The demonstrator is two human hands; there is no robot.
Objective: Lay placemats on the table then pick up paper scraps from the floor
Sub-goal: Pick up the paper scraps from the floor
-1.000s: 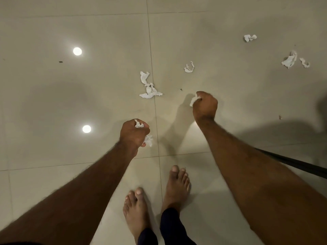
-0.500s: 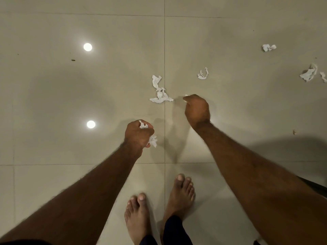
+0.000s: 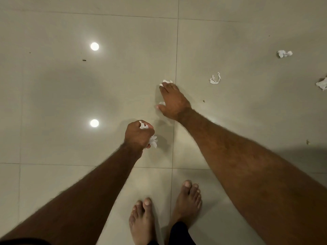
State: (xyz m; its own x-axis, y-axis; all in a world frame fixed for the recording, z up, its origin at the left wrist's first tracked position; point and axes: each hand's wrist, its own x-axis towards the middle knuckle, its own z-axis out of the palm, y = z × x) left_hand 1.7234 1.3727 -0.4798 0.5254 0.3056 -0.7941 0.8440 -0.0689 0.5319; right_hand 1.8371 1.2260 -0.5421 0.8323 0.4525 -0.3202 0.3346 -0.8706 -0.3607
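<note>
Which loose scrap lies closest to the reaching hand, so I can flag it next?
Start at the long tile seam running up the floor, just beside the right hand. Look right of it to the curled scrap. Unlike the crumpled wads further right, it is a thin strip bent into a U.

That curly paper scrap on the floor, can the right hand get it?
Probably yes. The curly paper scrap lies on bare floor tile, nothing in the way, but the right hand is spread over another scrap now.
</note>
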